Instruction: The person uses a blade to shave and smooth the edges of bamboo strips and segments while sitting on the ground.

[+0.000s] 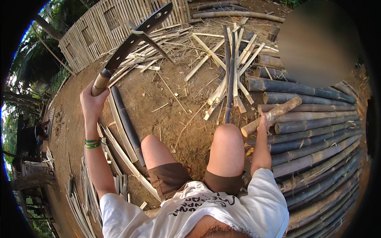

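My left hand (93, 104) is raised at the left, wrapped around the wooden handle of a large machete (122, 51). Its dark blade has several holes and points up and away from me. Across the middle of the blade sits a narrow piece of bamboo (155, 47); whether the blade is wedged into it I cannot tell. My right hand (264, 123) grips a short, thick wooden stick (286, 108) beside my right knee, above the bamboo poles. The stick is held well apart from the machete.
Many dark bamboo poles (305, 121) lie side by side at the right. Pale split strips (237, 67) are heaped ahead, with long dark lengths (230, 85) among them. Left of my knees lie a dark bamboo length (126, 121) and more strips. A slatted bamboo panel (85, 41) stands at the far left.
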The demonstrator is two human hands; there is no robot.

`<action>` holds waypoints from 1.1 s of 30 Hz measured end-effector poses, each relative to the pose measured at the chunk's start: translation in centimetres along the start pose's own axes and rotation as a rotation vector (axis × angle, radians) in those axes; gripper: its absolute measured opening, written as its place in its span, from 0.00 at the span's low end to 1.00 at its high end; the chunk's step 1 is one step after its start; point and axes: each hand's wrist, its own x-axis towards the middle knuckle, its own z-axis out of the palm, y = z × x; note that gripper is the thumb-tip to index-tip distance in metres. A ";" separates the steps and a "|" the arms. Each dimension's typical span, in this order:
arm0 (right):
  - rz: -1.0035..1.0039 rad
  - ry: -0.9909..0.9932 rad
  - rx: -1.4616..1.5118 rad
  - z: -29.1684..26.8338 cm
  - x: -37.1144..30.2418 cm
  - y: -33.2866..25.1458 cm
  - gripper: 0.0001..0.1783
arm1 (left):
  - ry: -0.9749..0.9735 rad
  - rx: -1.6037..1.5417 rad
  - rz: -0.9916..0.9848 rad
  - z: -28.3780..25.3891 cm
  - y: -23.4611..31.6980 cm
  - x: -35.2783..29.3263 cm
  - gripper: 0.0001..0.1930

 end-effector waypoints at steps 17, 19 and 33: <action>-1.651 -0.573 0.460 -20.8 -34.8 -20.5 0.31 | 0.045 0.116 0.049 -0.1 1.6 1.7 0.21; -1.787 -0.573 0.524 -19.8 -39.3 -21.5 0.31 | 0.068 0.106 0.079 0.1 1.5 1.9 0.18; -1.486 -0.925 -0.267 -2.9 -38.4 -14.2 0.38 | -0.011 0.249 -0.004 4.5 -3.9 3.0 0.19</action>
